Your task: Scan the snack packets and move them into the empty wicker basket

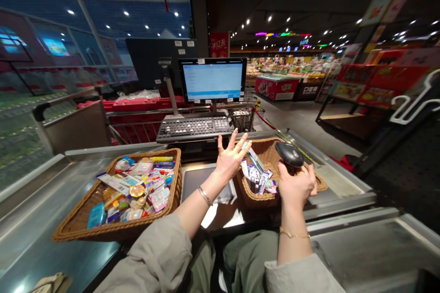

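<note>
My right hand [296,182] grips a black handheld barcode scanner [289,153], held over the right side of a wicker basket [256,200]. Fingers spread, my left hand [231,158] hovers by that basket's left rim with nothing in it. Inside the right basket lie several small packets [255,177] and some long slim packages. To the left, a larger wicker basket [176,178] is heaped with colourful small packaged goods [137,191]. A flat dark grey pad [197,183] lies between the two baskets, partly covered by my left forearm.
A keyboard [194,127] and a lit monitor [213,80] stand straight ahead. Metal counter surfaces [357,242] run along both sides. Shopping carts [137,123] stand behind the keyboard. A white hanger-like hook [409,105] juts in at the right.
</note>
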Tool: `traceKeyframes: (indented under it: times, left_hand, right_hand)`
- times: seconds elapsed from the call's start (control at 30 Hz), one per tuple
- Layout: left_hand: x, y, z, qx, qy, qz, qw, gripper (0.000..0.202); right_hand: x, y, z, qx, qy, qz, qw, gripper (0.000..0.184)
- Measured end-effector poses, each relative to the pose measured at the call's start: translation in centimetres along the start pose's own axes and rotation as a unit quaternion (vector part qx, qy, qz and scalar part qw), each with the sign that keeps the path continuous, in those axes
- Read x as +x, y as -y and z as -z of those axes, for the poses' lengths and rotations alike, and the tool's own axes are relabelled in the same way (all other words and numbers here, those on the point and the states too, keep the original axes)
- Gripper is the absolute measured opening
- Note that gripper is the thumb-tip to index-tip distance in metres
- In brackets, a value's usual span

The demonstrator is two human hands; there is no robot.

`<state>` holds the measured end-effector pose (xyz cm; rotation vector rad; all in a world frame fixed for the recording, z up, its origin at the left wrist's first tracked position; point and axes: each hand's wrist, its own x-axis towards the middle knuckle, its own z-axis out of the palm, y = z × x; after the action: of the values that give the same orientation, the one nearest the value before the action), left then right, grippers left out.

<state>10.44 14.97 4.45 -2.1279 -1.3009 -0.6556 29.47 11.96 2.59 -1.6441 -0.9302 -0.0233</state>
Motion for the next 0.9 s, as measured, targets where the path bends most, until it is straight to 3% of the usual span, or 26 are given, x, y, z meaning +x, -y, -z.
traceKeyframes:
  times: [0.1, 0.4, 0.9]
  left_hand:
    - [0.0, -0.2, 0.2, -0.003, 0.015, 0.026, 1.0, 0.057]
    - [-1.9, 1.9, 2.2, -0.001, 0.034, 0.083, 0.996, 0.051]
    - [-7.9, 7.1, 5.4, 0.043, 0.065, 0.164, 0.983, 0.06]
  right_hand:
    - [0.0, -0.2, -0.2, -0.007, 0.006, 0.004, 1.0, 0.032]
    - [-0.9, 0.8, -0.9, 0.005, 0.012, -0.002, 1.0, 0.034]
    - [-5.8, 4.9, -2.9, 0.058, 0.084, 0.078, 0.992, 0.032]
